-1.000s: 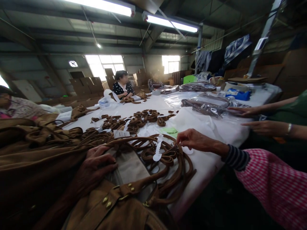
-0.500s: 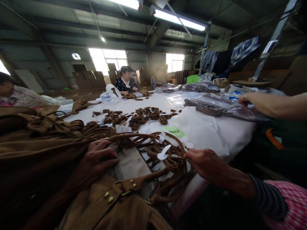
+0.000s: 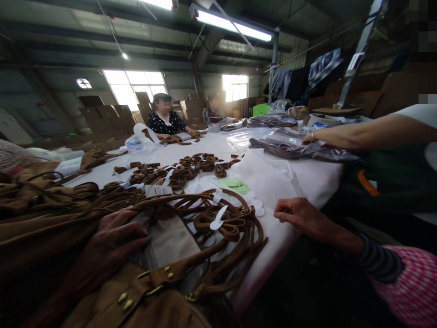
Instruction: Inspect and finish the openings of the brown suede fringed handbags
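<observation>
Brown leather-look bag with brass studs [image 3: 164, 303], near edge of white table [image 3: 280, 239], unwrapped. Left hand [image 3: 111, 241] against pale flat sheet [image 3: 174, 239], grip unclear. Right hand [image 3: 305, 217] beside coiled brown straps [image 3: 229, 233], some white-banded; nothing seen in it, closure unclear. Farther: brown goods in clear plastic [image 3: 273, 148].

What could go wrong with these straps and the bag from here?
The long brown straps loop close to the table edge, so they might slip off.
They also overlap the bundled strap and could tangle.
Its white paper band looks thin and might tear if the straps are pulled.
</observation>
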Demonstrator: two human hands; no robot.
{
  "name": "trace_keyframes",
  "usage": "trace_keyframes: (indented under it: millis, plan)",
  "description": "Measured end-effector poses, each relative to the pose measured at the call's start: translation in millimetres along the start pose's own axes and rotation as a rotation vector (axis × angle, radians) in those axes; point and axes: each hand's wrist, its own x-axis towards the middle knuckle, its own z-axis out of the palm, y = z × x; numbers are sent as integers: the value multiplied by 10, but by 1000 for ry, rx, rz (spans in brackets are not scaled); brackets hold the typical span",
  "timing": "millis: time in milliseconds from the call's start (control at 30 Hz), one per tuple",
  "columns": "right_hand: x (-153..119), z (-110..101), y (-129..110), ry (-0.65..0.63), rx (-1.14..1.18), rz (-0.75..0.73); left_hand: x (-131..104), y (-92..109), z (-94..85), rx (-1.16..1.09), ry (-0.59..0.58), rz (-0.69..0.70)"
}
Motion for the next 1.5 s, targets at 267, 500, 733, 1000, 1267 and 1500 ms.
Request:
trace_keyframes:
  millis: [267, 500, 733, 1000, 1267, 1500]
  plan:
    - [406, -24, -3, 4, -246, -211, 15, -18, -60, 77, -80, 0]
    - [682, -96, 11, -106, -220, -267, -48, 53, 18, 1, -14, -7]
    - [745, -68, 51, -88, -252, -287, -41, 113, 29, -26, 20, 24]
    - [803, -18, 140, -179, -72, -306, -39, 65, 35, -23, 18, 48]
    - [754, 8, -155, -309, 145, -205, -35, 86, 42, -20, 28, 24]
    - [760, -63, -79, -235, -9, -299, -37, 81, 46, -5, 31, 25]
